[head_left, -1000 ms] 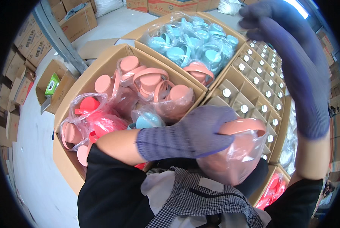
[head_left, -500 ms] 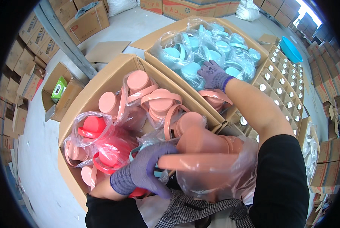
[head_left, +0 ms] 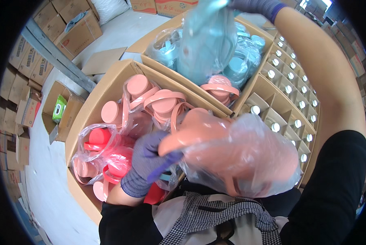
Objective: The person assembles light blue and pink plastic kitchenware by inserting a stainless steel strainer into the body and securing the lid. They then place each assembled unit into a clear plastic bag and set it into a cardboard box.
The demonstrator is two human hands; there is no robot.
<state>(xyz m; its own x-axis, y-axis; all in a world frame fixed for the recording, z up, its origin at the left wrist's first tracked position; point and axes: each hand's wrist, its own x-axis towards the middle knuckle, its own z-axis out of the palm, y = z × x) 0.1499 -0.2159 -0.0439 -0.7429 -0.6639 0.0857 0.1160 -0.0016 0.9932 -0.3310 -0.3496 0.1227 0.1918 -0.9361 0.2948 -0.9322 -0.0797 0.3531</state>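
My left hand [head_left: 147, 161], in a grey-purple knit glove, is closed on the loop handle of a large salmon-coloured bottle [head_left: 252, 157]. That bottle lies sideways in a clear plastic bag, in front of my body. My right hand [head_left: 258, 7], gloved alike, is high at the top edge, its fingers partly cut off. From it hangs a bagged teal bottle [head_left: 207, 47], blurred by motion, over the carton of teal bottles [head_left: 237, 67]. A bagged pink bottle [head_left: 220, 87] stands at that carton's near corner. Pink bottles [head_left: 164, 102] and red ones [head_left: 118, 161] fill the nearer carton.
A divided carton [head_left: 268, 92] with several white-capped items stands at the right. A small open box [head_left: 72, 112] with a green pack [head_left: 59, 109] is at the left, near a grey post [head_left: 54, 53]. Stacked cartons [head_left: 23, 81] line the sides.
My right hand has lifted a teal bottle up out of its carton. My left hand has risen slightly and closed on the salmon bottle's handle; that bottle has swung up and right.
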